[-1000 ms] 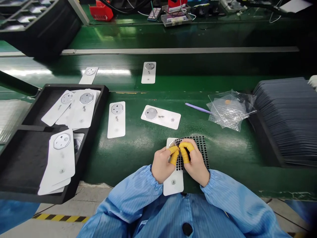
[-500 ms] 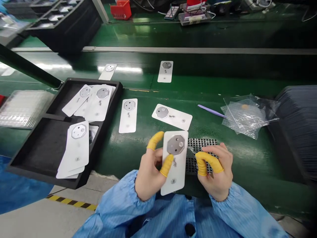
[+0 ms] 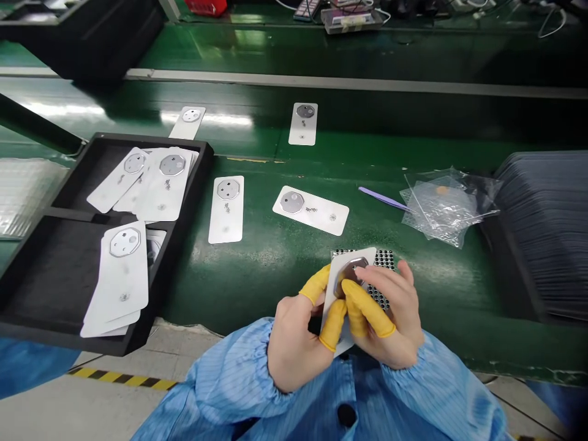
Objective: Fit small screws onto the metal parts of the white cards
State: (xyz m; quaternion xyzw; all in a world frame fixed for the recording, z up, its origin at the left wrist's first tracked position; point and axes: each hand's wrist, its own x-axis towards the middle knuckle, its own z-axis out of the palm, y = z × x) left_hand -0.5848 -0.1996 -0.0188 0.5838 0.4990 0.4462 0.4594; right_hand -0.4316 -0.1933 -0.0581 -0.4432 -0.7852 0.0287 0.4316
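Observation:
My left hand [image 3: 305,331], with yellow finger cots on thumb and forefinger, grips a white phone back cover [image 3: 331,300] by its left edge. The cover is tilted, its octagonal metallic camera plate [image 3: 345,283] facing up and right. My right hand [image 3: 390,315], also in yellow finger cots, has thumb and forefinger pressed together at that plate. Whatever is between those fingertips is hidden. Partly behind the cover and right hand lies a sheet of small black round pieces [image 3: 384,260]. Other white covers lie beyond, one crosswise [image 3: 316,211] and one lengthwise [image 3: 226,214].
At left, a black divided tray [image 3: 184,229] holds several white covers. Purple tweezers [image 3: 383,198] lie beside clear plastic bags [image 3: 443,211]. Stacked dark sheets [image 3: 546,239] stand at right. Two more covers lie farther back. A dark bin [image 3: 87,46] stands at far left.
My right hand has moved left from above the dotted sheet onto the cover's camera plate. My left hand has shifted right and tilted the cover. The camera view has moved slightly.

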